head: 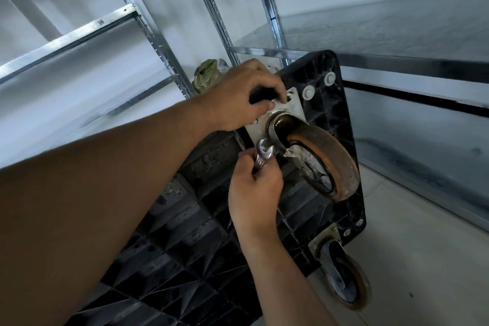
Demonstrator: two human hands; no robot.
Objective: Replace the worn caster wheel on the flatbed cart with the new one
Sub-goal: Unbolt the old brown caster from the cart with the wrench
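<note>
Two casters (324, 160) (345, 284), one wrench (262, 155), one handle (260, 98)

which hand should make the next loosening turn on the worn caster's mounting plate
Right. The right hand holds the wrench, its head against the lower corner of the mounting plate. The left hand grips a black handle higher up, likely bracing.

Storeroom: bare metal shelving (148, 21), tiled floor (423, 259).
</note>
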